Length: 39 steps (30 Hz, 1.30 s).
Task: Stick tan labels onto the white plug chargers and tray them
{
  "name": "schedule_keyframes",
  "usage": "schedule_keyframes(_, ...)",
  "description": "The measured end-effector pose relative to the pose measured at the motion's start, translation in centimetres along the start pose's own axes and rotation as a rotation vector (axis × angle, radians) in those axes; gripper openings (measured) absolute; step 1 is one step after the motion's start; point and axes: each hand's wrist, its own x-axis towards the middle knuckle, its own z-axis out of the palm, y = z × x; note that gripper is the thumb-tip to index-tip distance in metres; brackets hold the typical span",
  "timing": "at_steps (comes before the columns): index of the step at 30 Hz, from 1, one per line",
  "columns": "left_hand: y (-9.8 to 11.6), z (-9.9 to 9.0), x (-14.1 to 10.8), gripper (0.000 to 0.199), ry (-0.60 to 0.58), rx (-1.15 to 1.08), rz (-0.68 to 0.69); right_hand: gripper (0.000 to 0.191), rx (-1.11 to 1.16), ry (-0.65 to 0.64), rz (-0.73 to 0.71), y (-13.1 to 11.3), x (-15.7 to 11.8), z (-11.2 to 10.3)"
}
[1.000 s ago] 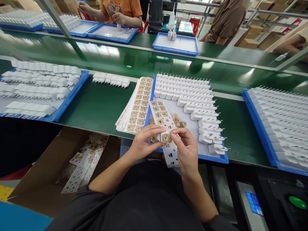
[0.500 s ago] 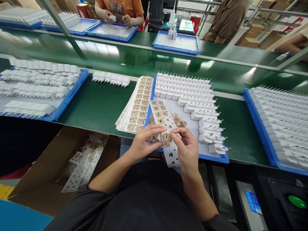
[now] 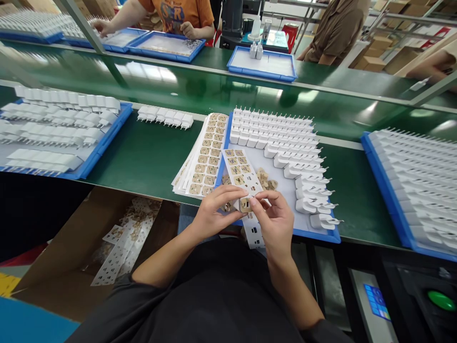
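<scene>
Between my two hands is a white plug charger [image 3: 245, 205] with a tan sticker-like film on the face turned up at me. My left hand [image 3: 216, 209] is closed around its left side, fingers above and thumb below. The thumb of my right hand [image 3: 276, 219] presses on the right edge of the tan face; its other fingers are curled behind, partly hidden. Beneath lies a white sheet [image 3: 254, 183] with tan pieces at its far end and cut-out holes nearer me. Loose tan pieces [image 3: 266, 180] lie beside it in the blue tray [image 3: 314, 235].
Rows of chargers [image 3: 274, 128] fill the tray's back and right. Left of it sits a stack of sticker sheets [image 3: 203, 166], then a short charger row [image 3: 164, 117]. Full trays flank both sides. A box [image 3: 64, 267] of scraps stands below left. A co-worker [image 3: 174, 19] works across the line.
My right thumb has shifted left onto the charger's tan face, from its edge. The charger stays in my left hand. Across the line, the co-worker's arm has reached out to chargers at the left.
</scene>
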Motion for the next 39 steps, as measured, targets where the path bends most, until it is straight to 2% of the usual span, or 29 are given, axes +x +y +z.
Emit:
schedule_keyframes(10, 0.2, 0.0, -0.2, 0.040, 0.026, 0.023, 0.008, 0.003, -0.146, 0.037, -0.105, -0.2, -0.4, 0.5)
schedule_keyframes(16, 0.2, 0.4, -0.2, 0.035, 0.071, 0.037, 0.031, 0.011, -0.335, 0.107, -0.298, 0.2, -0.3, 0.4)
schedule_keyframes(19, 0.2, 0.5, -0.4, 0.037, 0.103, -0.011, 0.006, 0.013, -0.236, 0.130, -0.194, 0.4, 0.1, -0.1)
schedule_keyframes(22, 0.2, 0.8, -0.4, 0.036, 0.136, -0.022, -0.002, 0.013, 0.006, -0.034, -0.021, 0.5, 0.3, -0.3)
schedule_keyframes(25, 0.2, 1.2, -0.4, 0.035, 0.157, 0.007, 0.054, 0.018, 0.181, -0.147, 0.056, 0.6, 0.1, 0.1)
schedule_keyframes(31, 0.1, 1.7, -0.3, 0.037, 0.196, 0.148, 0.201, 0.007, 0.313, -0.081, 0.125, 0.7, -0.4, 1.4)
schedule_keyframes(39, -0.2, 1.7, -0.4, 0.034, 0.219, 0.156, 0.230, 0.004, 0.356, -0.039, 0.148, 0.4, -0.3, 1.7)
